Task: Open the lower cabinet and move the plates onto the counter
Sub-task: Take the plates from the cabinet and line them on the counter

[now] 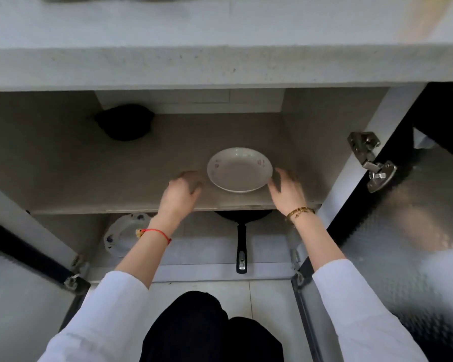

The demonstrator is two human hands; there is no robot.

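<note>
The lower cabinet stands open, both doors swung out. A white plate [239,169] with small pink flowers lies on the middle shelf [94,184]. My left hand [181,192] hovers just left of the plate, fingers curled and a little blurred, holding nothing. My right hand [285,190] is at the plate's right rim, fingers spread, close to it but not clearly gripping. A second white plate [120,235] with blue marks leans on the bottom level, partly hidden by my left wrist. The pale stone counter [220,30] runs across the top.
A black frying pan [242,231] sits below the shelf, its handle pointing toward me. A dark round pot [124,121] stands at the shelf's back left. The right door [413,218] and left door [19,296] flank my arms. My dark-trousered knees [207,327] are near the floor.
</note>
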